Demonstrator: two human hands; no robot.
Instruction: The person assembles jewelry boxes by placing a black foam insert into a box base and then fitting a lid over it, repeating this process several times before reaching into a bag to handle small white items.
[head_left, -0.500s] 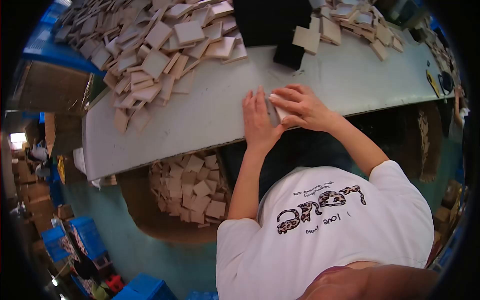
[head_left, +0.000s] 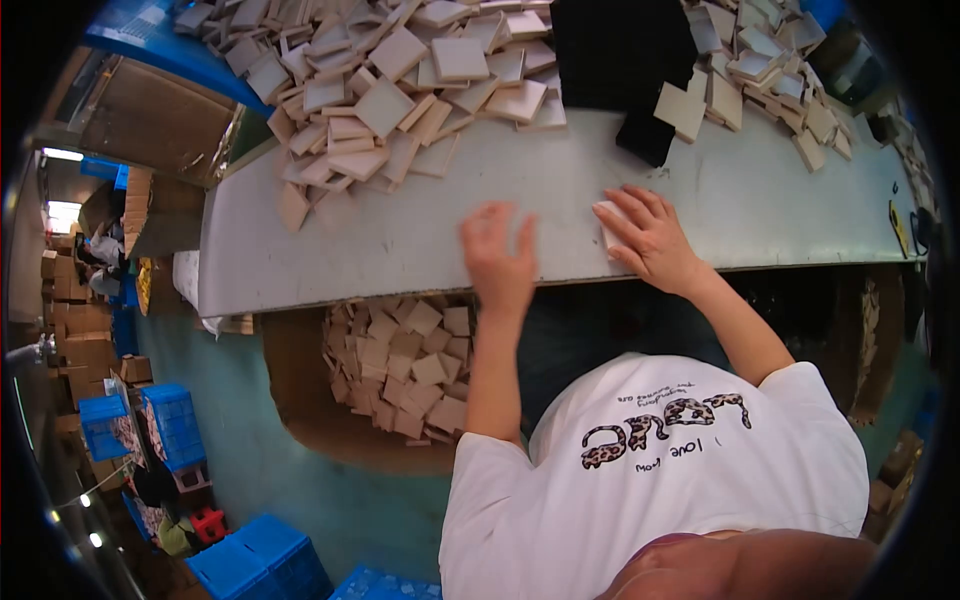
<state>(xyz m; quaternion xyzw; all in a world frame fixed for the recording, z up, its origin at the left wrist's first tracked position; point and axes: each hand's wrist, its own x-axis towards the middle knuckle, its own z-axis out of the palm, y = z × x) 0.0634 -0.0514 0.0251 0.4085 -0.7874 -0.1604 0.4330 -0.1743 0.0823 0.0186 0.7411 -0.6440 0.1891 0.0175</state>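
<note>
Near the table's front edge my right hand [head_left: 652, 240] is closed over a pale square tile [head_left: 610, 226], whose left side shows beside the fingers. My left hand [head_left: 498, 257] is raised over the table to the left of it, blurred by motion, with the fingers apart and nothing in them. Beyond the hands lies a heap of pale wooden tiles [head_left: 385, 107] on the grey table [head_left: 400, 240]. A small black block [head_left: 645, 138] sits behind my right hand, touching a tile [head_left: 680, 111].
A large black block [head_left: 622, 55] stands at the back between two tile heaps, the right one [head_left: 765, 70] smaller. Below the table edge is a cardboard box [head_left: 295, 390] of tiles. A yellow cutter [head_left: 898, 228] lies far right. Blue crates [head_left: 262, 560] stand on the floor.
My left hand has moved away from the tile and my right hand, to the left, with its fingers spreading. My right hand remains on the tile. The whole view has shifted.
</note>
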